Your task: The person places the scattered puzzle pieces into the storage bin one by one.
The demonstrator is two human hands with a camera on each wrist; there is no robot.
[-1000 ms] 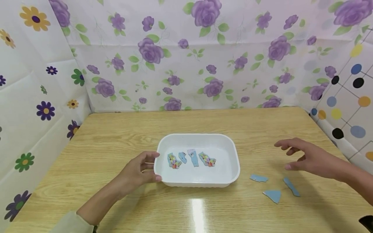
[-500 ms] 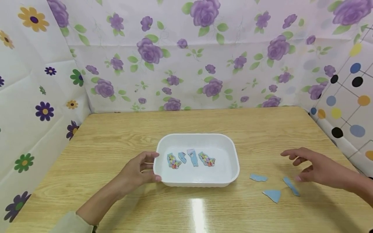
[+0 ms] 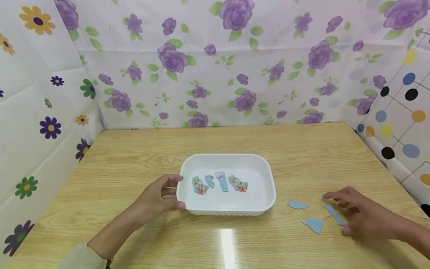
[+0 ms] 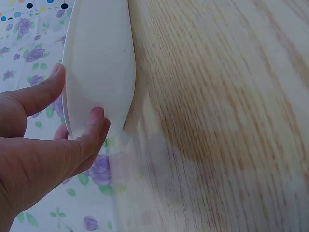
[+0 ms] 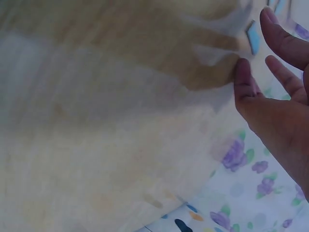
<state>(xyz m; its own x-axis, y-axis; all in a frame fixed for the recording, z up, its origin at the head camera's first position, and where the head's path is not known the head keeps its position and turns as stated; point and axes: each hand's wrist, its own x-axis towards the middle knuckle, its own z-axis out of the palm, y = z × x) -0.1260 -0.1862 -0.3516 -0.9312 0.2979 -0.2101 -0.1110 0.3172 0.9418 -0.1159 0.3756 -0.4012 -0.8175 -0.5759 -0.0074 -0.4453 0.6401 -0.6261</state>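
Note:
At the left end of a white plastic tray (image 3: 231, 210), my left hand (image 3: 156, 198) holds the rim between finger and thumb. The left wrist view has this hand (image 4: 53, 145) with digits at the rim and against the tray's outer wall (image 4: 99, 63). Over on the right, my right hand (image 3: 364, 216) hovers low with loosely bent, spread fingers, around a narrow blue torn-card strip (image 3: 334, 214). Nothing is between those fingers. In the right wrist view, the right hand (image 5: 285, 92) is near a blue piece (image 5: 253, 37).
A blue triangular piece (image 3: 314, 225) and a short blue piece (image 3: 297, 204) lie between strip and tray. Inside the tray are several pieces, including a colourful printed one (image 3: 238, 184) and a blue one (image 3: 222, 182). Flowered sheets (image 3: 215, 67) border the wooden table (image 3: 151, 149).
My right hand has first drawn back to the right, then come down and nearer, towards the narrow blue strip. The left hand has stayed on the tray; the pieces have not moved.

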